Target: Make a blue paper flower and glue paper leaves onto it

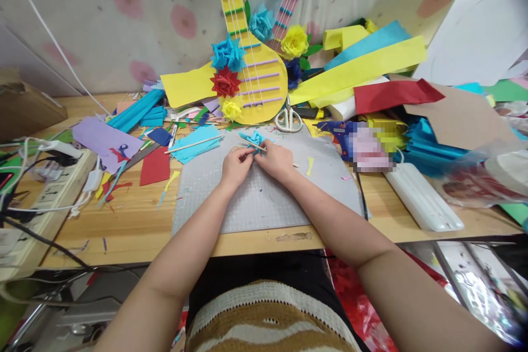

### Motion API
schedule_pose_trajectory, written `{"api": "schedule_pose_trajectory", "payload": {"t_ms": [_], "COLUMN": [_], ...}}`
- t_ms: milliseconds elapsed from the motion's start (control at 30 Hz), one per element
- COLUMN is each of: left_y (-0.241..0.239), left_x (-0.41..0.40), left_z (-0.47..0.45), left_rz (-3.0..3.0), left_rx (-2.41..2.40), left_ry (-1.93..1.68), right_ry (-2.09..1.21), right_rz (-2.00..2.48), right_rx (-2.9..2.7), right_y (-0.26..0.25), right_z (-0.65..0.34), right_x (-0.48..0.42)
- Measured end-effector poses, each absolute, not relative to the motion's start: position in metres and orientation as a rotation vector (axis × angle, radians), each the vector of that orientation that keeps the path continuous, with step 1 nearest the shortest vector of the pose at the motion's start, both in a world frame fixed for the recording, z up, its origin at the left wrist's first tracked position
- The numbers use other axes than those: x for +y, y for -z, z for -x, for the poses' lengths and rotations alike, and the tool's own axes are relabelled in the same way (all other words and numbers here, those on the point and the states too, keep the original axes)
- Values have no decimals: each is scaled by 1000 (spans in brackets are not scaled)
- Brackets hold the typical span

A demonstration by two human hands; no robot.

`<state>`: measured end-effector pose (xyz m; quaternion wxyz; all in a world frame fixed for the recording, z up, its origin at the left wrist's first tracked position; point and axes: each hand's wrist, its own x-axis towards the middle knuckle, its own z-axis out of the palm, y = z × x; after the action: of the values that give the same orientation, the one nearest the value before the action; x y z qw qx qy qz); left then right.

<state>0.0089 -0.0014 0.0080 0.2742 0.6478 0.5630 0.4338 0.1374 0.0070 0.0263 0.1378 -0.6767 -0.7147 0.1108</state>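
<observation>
Over the grey cutting mat (206, 203) my two hands meet at a small blue paper flower (256, 138). My left hand (237, 167) is closed, thumb and fingers pinching the flower's near edge. My right hand (276, 160) is closed around a thin wooden stick (256, 146), which lies across the flower and comes out behind the hand. The fingertips partly hide the flower's underside. Left of my hands, a second wooden stick (193, 144) rests on blue paper sheets (200, 154). White-handled scissors (289, 120) lie just beyond the right hand.
A yellow paper guitar (264, 82) with paper flowers leans at the back. Right stand a blue glue gun (344, 140), a white box-shaped device (427, 198) and paper strips. Left lie red paper (155, 166), purple paper (105, 143) and a power strip (53, 198) with cables.
</observation>
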Motion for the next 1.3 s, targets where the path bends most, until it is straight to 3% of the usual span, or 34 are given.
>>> {"api": "schedule_pose_trajectory", "payload": {"t_ms": [167, 900, 1300], "left_y": [-12, -23, -13], "left_x": [-8, -5, -3], "left_z": [-17, -23, -19], "left_rz": [-1809, -1977, -2058], "left_rx": [1656, 2140, 2088], "left_ry": [-1170, -551, -792], "right_ry": [-293, -317, -335], "right_rz": [1957, 1960, 2101], "right_rx": [-2039, -2137, -2058], "right_y": [-25, -40, -37], "right_z": [-141, -146, -153], "right_x": [9, 6, 10]}}
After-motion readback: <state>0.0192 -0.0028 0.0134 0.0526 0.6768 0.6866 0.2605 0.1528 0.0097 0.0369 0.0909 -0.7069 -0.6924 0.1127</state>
